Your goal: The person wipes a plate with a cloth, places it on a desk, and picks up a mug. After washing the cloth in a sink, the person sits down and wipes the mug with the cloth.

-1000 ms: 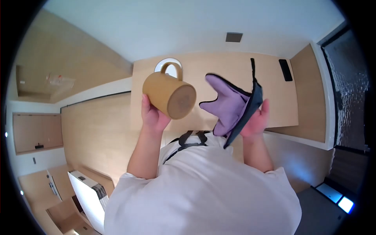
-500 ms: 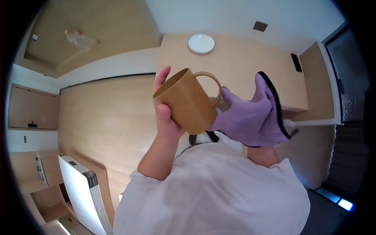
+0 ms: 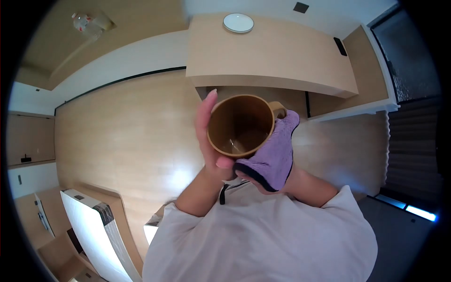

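A brown mug (image 3: pixel 241 126) is held up in front of my chest, its open mouth facing me and its handle to the right. My left hand (image 3: pixel 209 141) is wrapped round the mug's left side, thumb at the near rim. Over my right hand (image 3: pixel 256 182) lies a purple cloth (image 3: pixel 276 152) with a black edge. The cloth touches the mug's lower right side near the handle. Most of my right hand's fingers are hidden under the cloth, which they grip. Inside the mug I see only a shiny bottom.
Beyond the mug stands a light wooden table (image 3: pixel 272 51) with a white plate (image 3: pixel 238 23) and a black flat object (image 3: pixel 340 46) on it. A clear plastic bottle (image 3: pixel 87 26) is at the upper left. A white mattress-like panel (image 3: pixel 89 230) leans at the lower left.
The mug has turned from lying sideways to showing its mouth to me. The cloth, spread out to the right before, is now gathered against the mug's side. The view has tilted down.
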The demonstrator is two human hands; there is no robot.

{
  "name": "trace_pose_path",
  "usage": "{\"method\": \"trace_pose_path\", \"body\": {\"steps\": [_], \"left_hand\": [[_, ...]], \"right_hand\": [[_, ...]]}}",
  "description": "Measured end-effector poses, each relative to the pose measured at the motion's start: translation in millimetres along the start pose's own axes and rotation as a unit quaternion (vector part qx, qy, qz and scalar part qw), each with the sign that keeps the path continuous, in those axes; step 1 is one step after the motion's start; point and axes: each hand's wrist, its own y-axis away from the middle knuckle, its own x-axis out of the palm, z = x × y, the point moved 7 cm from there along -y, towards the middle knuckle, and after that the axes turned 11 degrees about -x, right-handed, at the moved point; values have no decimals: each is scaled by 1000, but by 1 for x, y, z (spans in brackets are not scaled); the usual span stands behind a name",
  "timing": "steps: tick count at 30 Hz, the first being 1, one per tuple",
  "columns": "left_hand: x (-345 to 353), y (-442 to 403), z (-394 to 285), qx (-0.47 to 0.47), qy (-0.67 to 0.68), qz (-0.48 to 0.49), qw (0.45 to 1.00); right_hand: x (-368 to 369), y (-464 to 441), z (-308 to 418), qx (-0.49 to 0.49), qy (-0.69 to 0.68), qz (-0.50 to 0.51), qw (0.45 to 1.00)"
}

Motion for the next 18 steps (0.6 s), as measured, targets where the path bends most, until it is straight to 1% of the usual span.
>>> {"method": "trace_pose_path", "body": {"steps": [1,3,5,6,7,9,10,11,12,13,14,15,16,17,18], "left_hand": [[4,9,0,17,-1,21,1000],[11,28,0,51,0,64,997],[19,53,9,21,-6,78,997],[20,67,18,40,9,113,993],[29,78,20,71,17,144,987],[41,104,39,49,11,187,981],[49,116,50,31,-2,218,975],[50,133,67,-25,-36,218,975],[50,149,78,-74,-60,230,969],[49,165,85,-121,-84,242,959],[49,178,90,-161,-60,231,958],[49,185,85,-158,-59,237,957],[49,194,85,-194,-117,268,936],[47,203,86,-229,-175,297,911],[46,206,83,-240,-217,318,891]], "right_hand": [[-7,7,8,-23,12,-52,998],[2,35,11,-11,-135,-94,986],[8,61,15,20,-257,-123,958],[12,76,20,0,-302,-159,940],[27,100,24,-18,-300,-143,943],[56,149,33,-55,-297,-112,947],[52,158,36,-21,-260,-175,949],[45,170,37,15,-222,-238,946],[41,181,39,48,-160,-241,956],[43,192,45,84,-141,-253,954],[44,204,51,97,-104,-233,962],[41,212,57,108,-67,-213,969],[35,220,60,110,-63,-215,968],[37,221,64,84,-114,-154,978],[41,221,69,58,-164,-92,980]]}}
